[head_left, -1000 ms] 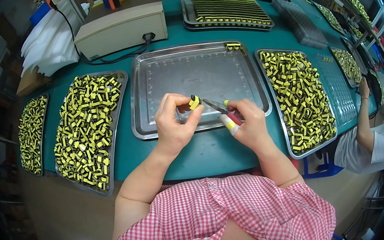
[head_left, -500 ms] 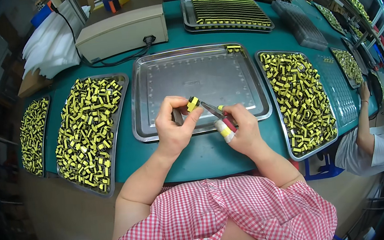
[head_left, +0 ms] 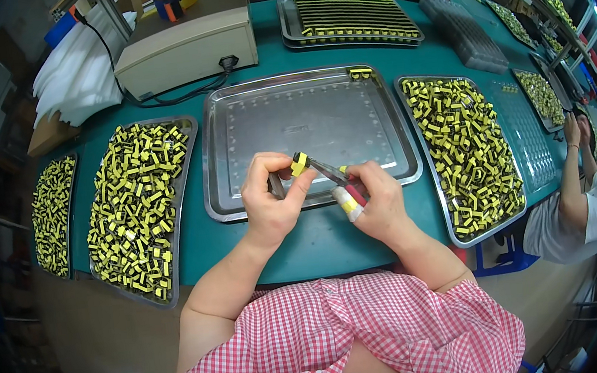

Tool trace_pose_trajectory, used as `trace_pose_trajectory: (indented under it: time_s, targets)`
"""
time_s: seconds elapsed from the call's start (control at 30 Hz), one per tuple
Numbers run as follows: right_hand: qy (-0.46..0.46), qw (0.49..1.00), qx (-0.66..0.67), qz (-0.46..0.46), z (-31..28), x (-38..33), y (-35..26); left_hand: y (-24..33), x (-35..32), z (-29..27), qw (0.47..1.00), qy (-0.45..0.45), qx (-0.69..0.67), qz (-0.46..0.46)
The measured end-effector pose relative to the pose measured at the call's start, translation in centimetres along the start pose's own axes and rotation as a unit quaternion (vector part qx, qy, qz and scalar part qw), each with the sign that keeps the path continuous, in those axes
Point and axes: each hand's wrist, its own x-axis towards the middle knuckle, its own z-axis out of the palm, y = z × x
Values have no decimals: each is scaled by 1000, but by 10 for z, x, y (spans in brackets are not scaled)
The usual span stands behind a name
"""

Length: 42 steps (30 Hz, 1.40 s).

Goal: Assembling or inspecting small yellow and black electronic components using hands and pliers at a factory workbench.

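Head view shows my two hands in the middle of the frame, just above the near edge of the big silver tray (head_left: 235, 149). My left hand (head_left: 271, 204) has its fingers closed around one small yellow and black part (head_left: 300, 163), pinched up at the fingertips. My right hand (head_left: 377, 199) is closed around a thin pointed tool (head_left: 326, 172) with a red handle, and its tip touches the part. One right finger has a pale wrap on it.

I think the part is light and hard, like a little block. It looks smooth, so it might slip. The best place to pinch it seems to be its flat sides, leaving the end free for the tool. Any thin pins on it could bend, but I cannot see them.

Counting: one part in my fingers, and one more part (head_left: 359, 73) sitting in the far corner of the silver tray. Three full trays of loose parts sit close to me: left tray (head_left: 181, 126), far-left tray (head_left: 51, 214) and right tray (head_left: 405, 86). Each heap is too many to count. One beige box machine (head_left: 187, 48) stands in the upper left. One other person (head_left: 580, 206) sits at the right edge.
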Motion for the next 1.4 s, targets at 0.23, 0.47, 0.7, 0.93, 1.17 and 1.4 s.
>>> trace_pose_trajectory:
  time_s: [0.23,0.47,0.7,0.93,1.17,1.4]
  targets:
    - [19,999,-24,-10,-7,2,4,5,3,2,995,-8,75,64]
    - [-13,998,-58,18,-12,3,6,0,3,3,989,-32,128,66]
    - [-61,994,-77,54,-12,4,7,-3,1,4,990,-40,129,37]
    - [9,995,-81,52,-11,5,10,-10,1,3,966,-53,-126,-222]
    - [-4,997,-65,30,-6,2,7,-10,0,2,934,-71,-220,-271]
    - [0,998,-60,18,-6,2,5,-10,0,2,932,-65,-229,-273]
